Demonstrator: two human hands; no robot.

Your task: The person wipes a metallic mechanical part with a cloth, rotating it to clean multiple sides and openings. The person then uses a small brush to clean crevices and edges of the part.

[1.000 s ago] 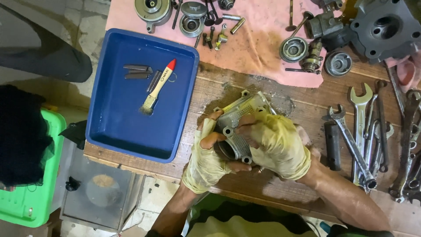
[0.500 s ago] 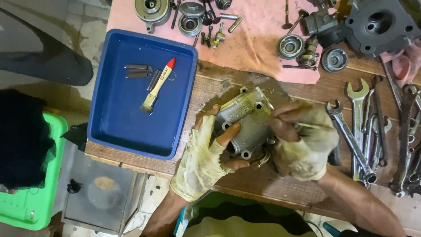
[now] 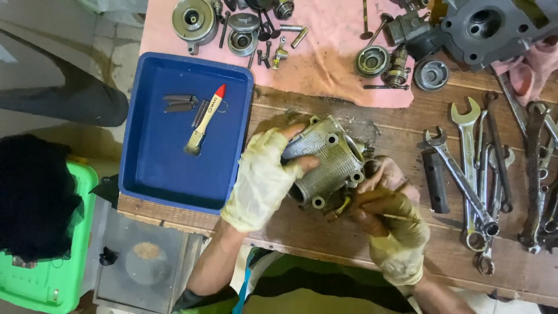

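A grey finned engine cylinder (image 3: 326,160) lies on its side on the wooden workbench (image 3: 407,238). My left hand (image 3: 263,177), in a worn fingerless glove, grips the cylinder's left side, thumb over the top. My right hand (image 3: 389,218), also gloved, presses against the cylinder's lower right corner and pinches a thin metal tool there. What the tool's tip touches is hidden by my fingers.
A blue tray (image 3: 168,192) with a small brush (image 3: 203,121) and metal bits sits to the left. Wrenches (image 3: 482,168) lie to the right. Engine parts (image 3: 372,61) rest on a pink cloth (image 3: 331,52) behind. A green bin (image 3: 52,279) stands below left.
Both hands have rolled the cylinder so its finned side faces up. My right hand slid from over its top down to the lower right corner. My left hand moved up its left side.
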